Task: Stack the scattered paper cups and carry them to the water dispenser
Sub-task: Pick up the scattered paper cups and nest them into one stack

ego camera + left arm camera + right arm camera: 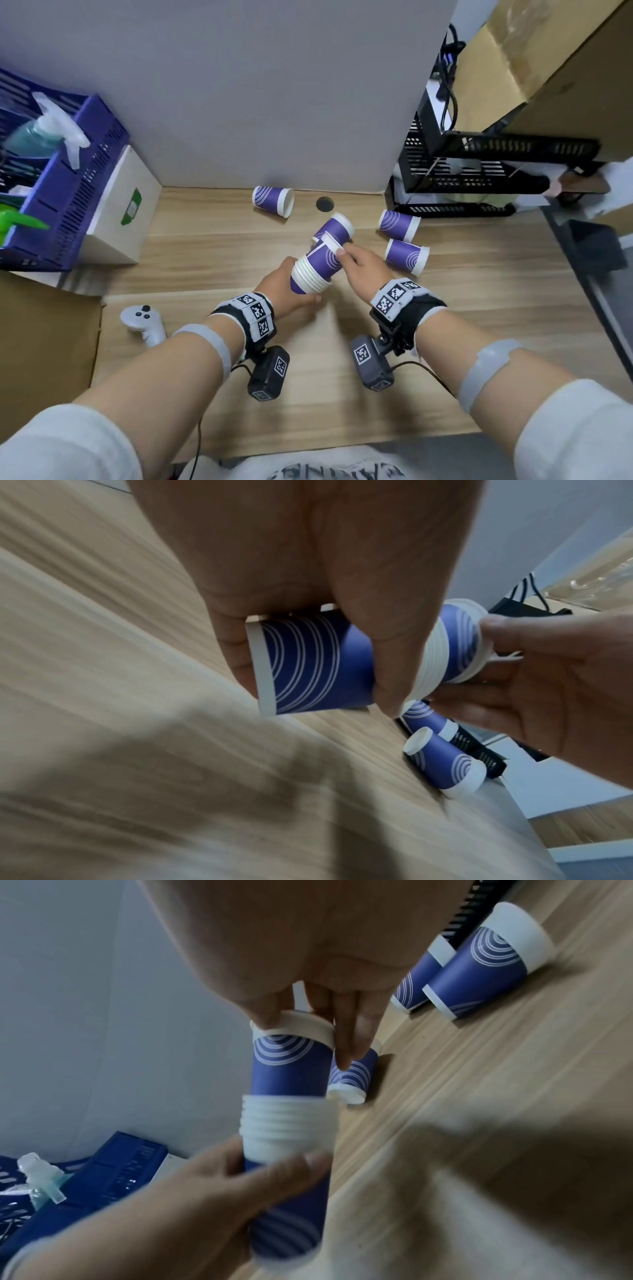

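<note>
nested stack of purple paper cups [313,274], ribbed white rims: left hand [286,286] wraps it. right hand [364,265] pinches top cup [325,255]. loose cups on wood-grain counter [342,394].

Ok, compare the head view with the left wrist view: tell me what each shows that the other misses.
Only the head view shows the white controller, the blue crate, the black rack and the lone cup by the wall.
Only the left wrist view shows the stack's bottom end between the left fingers.
Both show the cup stack held by the left hand, with the right hand on the newest cup.
</note>
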A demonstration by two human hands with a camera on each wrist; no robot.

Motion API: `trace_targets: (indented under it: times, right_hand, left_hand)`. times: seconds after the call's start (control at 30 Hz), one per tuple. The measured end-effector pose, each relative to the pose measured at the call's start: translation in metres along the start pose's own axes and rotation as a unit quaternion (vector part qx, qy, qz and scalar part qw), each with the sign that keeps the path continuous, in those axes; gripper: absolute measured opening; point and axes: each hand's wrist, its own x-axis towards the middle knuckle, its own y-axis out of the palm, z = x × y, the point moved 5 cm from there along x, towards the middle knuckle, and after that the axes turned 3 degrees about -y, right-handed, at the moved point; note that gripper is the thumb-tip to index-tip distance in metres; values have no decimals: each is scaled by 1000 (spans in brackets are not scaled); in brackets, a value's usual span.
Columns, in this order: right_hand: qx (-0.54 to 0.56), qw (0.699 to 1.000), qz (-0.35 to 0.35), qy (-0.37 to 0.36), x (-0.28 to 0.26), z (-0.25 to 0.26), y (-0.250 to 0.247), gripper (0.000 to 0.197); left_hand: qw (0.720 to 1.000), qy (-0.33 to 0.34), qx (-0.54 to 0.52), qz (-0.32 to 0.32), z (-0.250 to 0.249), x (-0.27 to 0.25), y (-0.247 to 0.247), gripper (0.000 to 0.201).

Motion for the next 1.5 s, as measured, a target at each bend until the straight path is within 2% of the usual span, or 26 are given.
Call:
trace_targets:
  times: [0.2,0.27,0.33,0.43,0.47,0.53,0.6,0.63,0.7,0.77,0.83,0.9,1.0,1.13,1.23,1.33,1.4,1.5]
  right_hand:
    - [52,999,1,6,-11,-9,11,34]
    - [71,997,35,18,-13,-8,14,45]
    - [86,991,98,30,-16,-10,19,57]
    - [117,986,112,36,-12,-19,8,54]
    - [121,988,84,42,-9,-28,-2,50]
    - [78,992,-56,81,-4,-53,-32,43]
    - [16,960,-218,175,-7,-85,-62,45]
    - [10,937,-256,235,-9,-100,-72,49]
    - [31,908,-246,339,-8,-132,-75,58]
    - [45,900,-203,383,-2,-155,-72,62]
    - [68,919,-167,350,8,-174,-66,48]
    - [120,928,-171,307,15,-188,-57,28]
    - [139,937,-203,246,13,-158,-58,20]
    - [78,980,-132,128,16,-110,-51,12]
    - [32,996,-83,33,20,-83,-44,10]
    - [-25,999,-28,-33,21,-59,-31,11]
    - [-62,996,16,-68,18,-43,-20,18]
    - [-116,987,77,-83,21,-33,-4,30]
  left_hand:
    - [999,21,-34,16,-22,9,13,63]
    - [999,36,-29,18,-33,12,18,65]
    - [998,52,-22,19,-41,15,24,70]
    - [998,59,-23,25,-44,22,34,79]
    - [998,53,-26,25,-43,25,36,82]
    - [999,33,-21,23,-43,31,40,85]
    - [999,22,-1,24,-45,37,41,84]
    - [999,19,8,26,-46,39,42,84]
    - [999,10,21,30,-46,43,44,85]
    - [999,0,27,32,-44,45,46,86]
    - [999,-7,31,34,-42,46,47,88]
    - [999,-12,36,32,-40,47,46,91]
    - [999,-14,41,23,-38,47,42,88]
    - [999,-24,46,3,-34,46,34,80]
    - [999,-20,39,-6,-34,45,31,81]
    - [1000,-14,17,-15,-40,42,31,77]
    - [999,-20,1,-31,-39,42,29,74]
    - [998,-55,-10,-39,-24,40,23,72]
